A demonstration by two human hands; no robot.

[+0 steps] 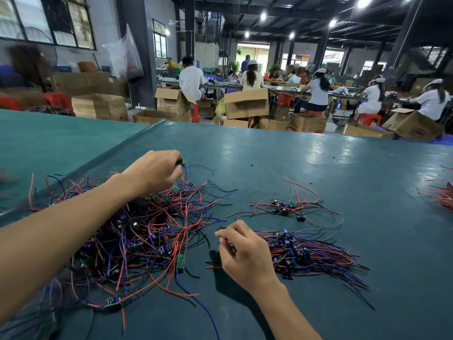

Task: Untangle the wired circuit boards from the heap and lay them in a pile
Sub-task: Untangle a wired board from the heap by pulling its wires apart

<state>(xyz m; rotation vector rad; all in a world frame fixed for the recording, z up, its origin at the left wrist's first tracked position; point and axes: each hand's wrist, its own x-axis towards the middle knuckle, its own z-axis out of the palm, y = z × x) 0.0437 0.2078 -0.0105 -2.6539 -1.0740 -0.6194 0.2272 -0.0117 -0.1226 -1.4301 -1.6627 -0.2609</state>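
Right hand (241,253): fingers curled, pinching wires at the left end of the combed pile of red- and blue-wired circuit boards (306,256), on dark green table mat (269,155). Tangled heap of wired boards (137,231): just left. Left hand (154,171): above heap's far edge, gripping small green board (180,163).

Cardboard boxes (247,104), red stools (369,118), seated workers (191,79) beyond green table (294,155).
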